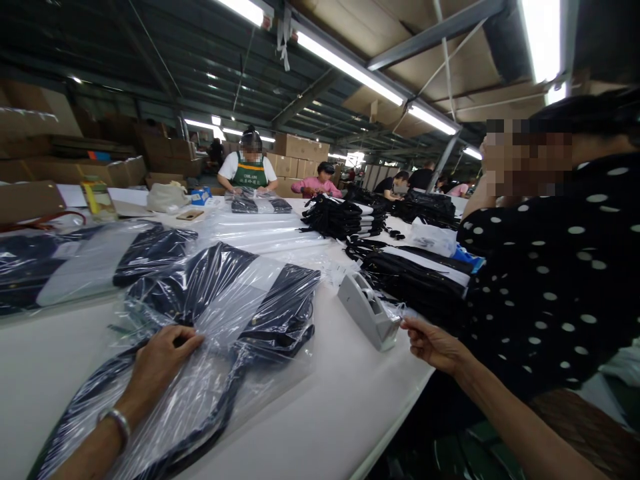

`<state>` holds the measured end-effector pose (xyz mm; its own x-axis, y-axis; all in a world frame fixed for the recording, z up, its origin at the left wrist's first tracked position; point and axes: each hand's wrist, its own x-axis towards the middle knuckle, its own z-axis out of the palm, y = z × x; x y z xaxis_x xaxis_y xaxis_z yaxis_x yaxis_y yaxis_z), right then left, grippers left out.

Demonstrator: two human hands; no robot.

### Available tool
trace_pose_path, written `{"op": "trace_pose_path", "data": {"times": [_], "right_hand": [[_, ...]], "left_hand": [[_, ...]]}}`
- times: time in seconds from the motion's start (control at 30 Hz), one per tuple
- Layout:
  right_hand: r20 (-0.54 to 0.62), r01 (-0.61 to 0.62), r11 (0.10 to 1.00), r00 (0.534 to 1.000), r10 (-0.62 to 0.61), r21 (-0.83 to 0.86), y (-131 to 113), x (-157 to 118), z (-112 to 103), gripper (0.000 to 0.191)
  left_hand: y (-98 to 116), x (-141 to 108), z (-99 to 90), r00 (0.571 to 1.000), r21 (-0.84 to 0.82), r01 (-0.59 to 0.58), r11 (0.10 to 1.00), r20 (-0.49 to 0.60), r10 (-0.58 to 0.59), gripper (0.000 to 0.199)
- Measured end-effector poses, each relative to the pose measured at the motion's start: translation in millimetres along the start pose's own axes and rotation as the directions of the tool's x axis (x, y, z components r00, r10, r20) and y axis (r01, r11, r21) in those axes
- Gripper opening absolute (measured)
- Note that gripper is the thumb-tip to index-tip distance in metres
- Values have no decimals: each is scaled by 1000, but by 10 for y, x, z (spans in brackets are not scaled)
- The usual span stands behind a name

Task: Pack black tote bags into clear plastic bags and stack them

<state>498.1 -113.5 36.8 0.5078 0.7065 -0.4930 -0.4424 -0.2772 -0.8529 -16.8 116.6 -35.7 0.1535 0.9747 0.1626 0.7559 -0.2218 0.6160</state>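
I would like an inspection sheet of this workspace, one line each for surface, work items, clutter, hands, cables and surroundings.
Surface: white table, partly covered with goods.
Work items: dark goods inside clear plastic bag; grey tape dispenser to its right.
Clutter: phone, yellowish jar, stacked black goods.
Hands: left hand on the bag, grip on the film unclear; right hand pinched at the dispenser's near end, tape hard to make out.
Cables: nothing seen on the table.
Surroundings: person in polka-dot top close on the right; person in green apron across; cardboard boxes behind; tube lights lit.
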Motion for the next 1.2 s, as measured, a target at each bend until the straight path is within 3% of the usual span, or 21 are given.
{"op": "trace_pose_path", "data": {"times": [0.3,0.6,0.77,0.93,1.2], "right_hand": [[-55,164,983,984,-169,-81,-77,-115,166,19],[-47,21,1000,999,-22,-14,120,-44,111,31],[-47,127,991,991,-129,-31,116,37,161,29],[-86,218,973,971,-224,-74,126,-56,156,33],[-138,83,996,988,-77,43,332,-30,125,31]], "left_hand": [[-2,-15,-19,1000,-6,21,1000,8,-21,40],[45,-18,-25,1000,1,17,1000,7,-17,38],[50,-11,-27,1000,3,25,1000,11,-25,38],[69,-26,-38,1000,-13,23,1000,-2,-23,39],[-8,16,7,999,-16,-16,1000,-28,16,35]]}}
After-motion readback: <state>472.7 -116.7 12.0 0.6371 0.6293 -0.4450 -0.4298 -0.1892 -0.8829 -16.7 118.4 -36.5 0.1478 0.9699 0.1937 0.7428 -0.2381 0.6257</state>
